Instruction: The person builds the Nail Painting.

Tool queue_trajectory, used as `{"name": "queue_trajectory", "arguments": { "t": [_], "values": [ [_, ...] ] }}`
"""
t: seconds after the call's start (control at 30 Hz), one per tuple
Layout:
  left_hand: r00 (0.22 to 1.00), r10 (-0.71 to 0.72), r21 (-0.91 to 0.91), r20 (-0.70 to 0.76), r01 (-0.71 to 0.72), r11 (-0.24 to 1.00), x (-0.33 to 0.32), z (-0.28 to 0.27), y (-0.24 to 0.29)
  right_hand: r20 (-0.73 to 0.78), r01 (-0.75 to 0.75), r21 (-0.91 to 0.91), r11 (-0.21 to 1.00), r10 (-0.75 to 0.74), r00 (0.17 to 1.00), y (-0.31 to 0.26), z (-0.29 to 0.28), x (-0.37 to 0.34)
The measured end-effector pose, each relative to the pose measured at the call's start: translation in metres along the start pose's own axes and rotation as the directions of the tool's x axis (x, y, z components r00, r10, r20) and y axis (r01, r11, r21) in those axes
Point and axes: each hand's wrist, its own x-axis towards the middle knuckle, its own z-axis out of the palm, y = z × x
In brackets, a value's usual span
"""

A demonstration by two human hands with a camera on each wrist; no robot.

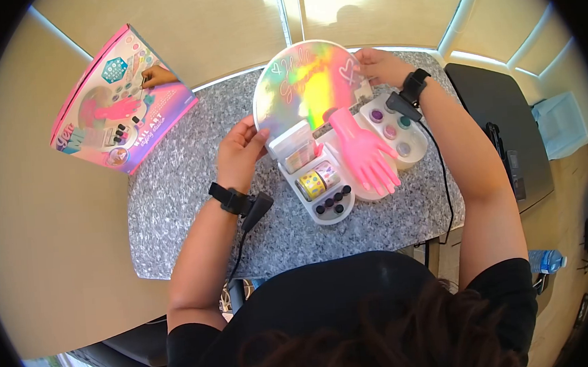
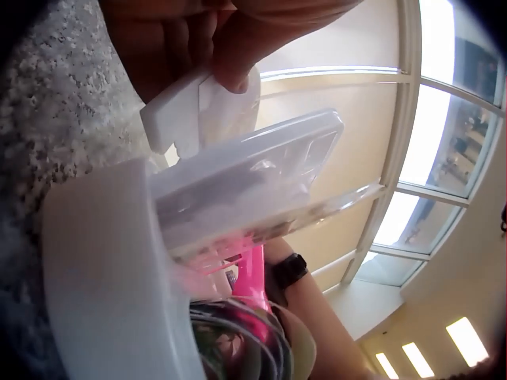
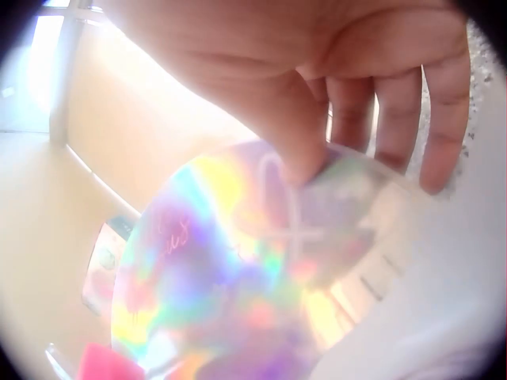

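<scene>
A round holographic backboard point(image 1: 287, 88) stands upright at the back of a white nail-art station point(image 1: 348, 210). My left hand point(image 1: 238, 150) pinches its lower left edge, thumb in front and fingers behind. At the upper right edge, my right hand point(image 1: 385, 68) grips the board; its thumb point(image 3: 301, 150) presses the shiny face. A pink model hand point(image 1: 363, 153) lies fingers forward in the station's middle. Clear plastic cases point(image 2: 253, 166) stand upright beside my left hand. Patterned rolls point(image 1: 310, 185) and several black-capped bottles point(image 1: 339, 208) sit in the left tray, glitter pots point(image 1: 390, 132) in the right.
A pink and purple nail-art box point(image 1: 118, 107) stands at the left back of the speckled grey table point(image 1: 186, 204). To the right are a black case point(image 1: 494, 115), a pale blue bin point(image 1: 561, 124) and a water bottle point(image 1: 546, 261). Cables hang from both wrist cameras.
</scene>
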Motion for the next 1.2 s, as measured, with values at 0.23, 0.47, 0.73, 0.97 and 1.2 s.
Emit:
{"name": "queue_trajectory", "arguments": {
  "t": [0.23,0.47,0.73,0.97,1.2],
  "values": [
    [0.989,0.064,0.043,0.135,-0.071,0.997,0.009,0.007,-0.003,-0.094,0.078,-0.031,0.996,-0.08,0.992,-0.01,-0.018,-0.048],
    [0.954,0.173,0.084,0.244,-0.198,0.976,0.012,0.005,-0.019,-0.087,0.177,0.097,0.979,-0.169,0.982,0.022,-0.016,-0.062],
    [0.963,0.212,0.128,0.167,-0.234,0.964,-0.002,0.008,-0.013,-0.008,0.181,0.09,0.979,-0.181,0.983,0.018,-0.01,-0.07],
    [0.965,0.163,0.161,0.206,-0.198,0.967,-0.003,-0.001,-0.021,0.004,0.18,0.108,0.978,-0.181,0.983,0.025,-0.011,-0.074],
    [0.958,0.159,0.185,0.238,-0.206,0.961,-0.001,0.0,-0.021,0.027,0.158,0.109,0.981,-0.162,0.986,0.022,-0.014,-0.079]
  ]
}}
